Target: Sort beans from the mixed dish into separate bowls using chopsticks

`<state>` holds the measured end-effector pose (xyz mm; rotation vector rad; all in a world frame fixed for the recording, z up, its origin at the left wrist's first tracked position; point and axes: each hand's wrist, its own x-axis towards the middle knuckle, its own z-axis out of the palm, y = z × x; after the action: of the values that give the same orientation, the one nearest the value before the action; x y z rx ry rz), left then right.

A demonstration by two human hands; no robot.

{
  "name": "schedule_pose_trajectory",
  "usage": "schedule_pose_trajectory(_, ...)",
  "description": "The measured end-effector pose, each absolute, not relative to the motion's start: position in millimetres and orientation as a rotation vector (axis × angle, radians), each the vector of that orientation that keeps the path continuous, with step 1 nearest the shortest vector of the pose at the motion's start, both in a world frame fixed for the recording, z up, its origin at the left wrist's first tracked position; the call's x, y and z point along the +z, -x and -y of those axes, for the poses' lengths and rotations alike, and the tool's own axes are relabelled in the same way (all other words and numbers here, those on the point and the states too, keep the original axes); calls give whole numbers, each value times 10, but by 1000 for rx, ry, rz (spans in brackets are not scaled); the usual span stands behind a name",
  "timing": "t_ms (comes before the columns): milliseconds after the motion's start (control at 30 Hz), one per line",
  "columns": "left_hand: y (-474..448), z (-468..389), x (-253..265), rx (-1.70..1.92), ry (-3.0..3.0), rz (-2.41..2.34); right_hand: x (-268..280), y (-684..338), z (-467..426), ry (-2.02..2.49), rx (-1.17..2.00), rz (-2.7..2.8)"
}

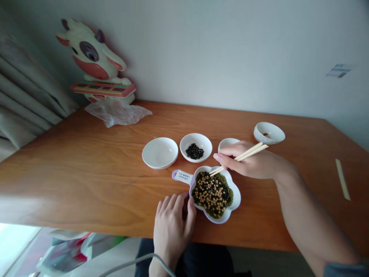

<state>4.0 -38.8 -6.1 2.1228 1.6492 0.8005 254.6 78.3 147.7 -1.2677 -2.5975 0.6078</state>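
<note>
My right hand [245, 157] is closed around a pair of wooden chopsticks [250, 152]. Their tips reach into a white flower-shaped dish [235, 192] with a short labelled handle [183, 176]. Inside the dish lies a mix of green beans, black grains and pale yellow beans [213, 194]. At the dish's left rim is my left hand [174, 223], fingers curled, thumb and index finger against the edge. Behind the dish, a white bowl holds black grains [195, 151]. Whether anything is between the chopstick tips is too small to tell.
A white bowl [160, 153] with nothing visible inside stands left; another white bowl [227, 142] is partly hidden behind my right hand. Farther right, a bowl [269, 132] holds small reddish bits. A cow-shaped toy keyboard [100, 65], plastic bag [118, 112] and pale strip [342, 179] lie around.
</note>
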Motion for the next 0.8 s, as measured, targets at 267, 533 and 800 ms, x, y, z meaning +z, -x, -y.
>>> schedule_pose_trajectory(267,-49,393,-51,820,-2136,-1678,1514,-2555,-708,1307,787,2524)
schedule_pose_trajectory(533,-84,392,-49,805,-2181,-1748,1435,-2652,-709,1242,762,2512)
schedule_pose_trajectory(800,-73,404,-28,693,-2252,-1641,1410,-2649,-687,1090,685,2610)
